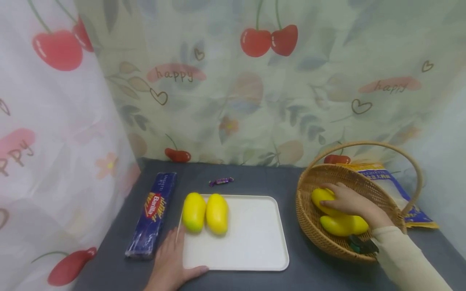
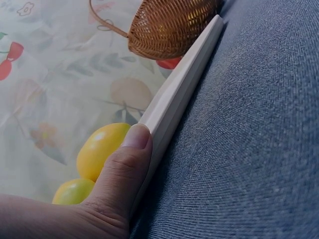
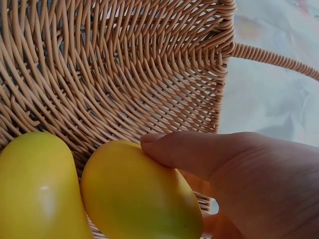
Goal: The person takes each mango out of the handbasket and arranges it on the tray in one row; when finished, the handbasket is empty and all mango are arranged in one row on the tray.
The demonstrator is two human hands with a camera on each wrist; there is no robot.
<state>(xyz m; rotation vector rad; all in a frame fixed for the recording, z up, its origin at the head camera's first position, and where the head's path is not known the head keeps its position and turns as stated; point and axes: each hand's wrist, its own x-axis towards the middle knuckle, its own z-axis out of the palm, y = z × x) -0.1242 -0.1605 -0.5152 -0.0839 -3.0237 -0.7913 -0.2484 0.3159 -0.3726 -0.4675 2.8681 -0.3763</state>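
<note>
R hand (image 1: 346,201) in wicker basket (image 1: 309,230): thumb + fingers grip upper mango (image 1: 320,197); 2nd mango (image 1: 342,225) just beside it, same basket. L hand (image 1: 170,260) at near L corner of white tray (image 1: 255,234), thumb spread from fingers, on rim. Tray mangoes (image 1: 217,214) (x2) side by side, far L corner. Spaghetti pk (image 1: 151,218) L of tray; wrapped candy (image 1: 221,181) beyond far edge.

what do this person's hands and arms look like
The left hand and right hand are bare: no gloves or rings show. The right sleeve is plain, pale cream and long; no left sleeve is in view. Whether the dark object near the cuff is worn is unclear.
</note>
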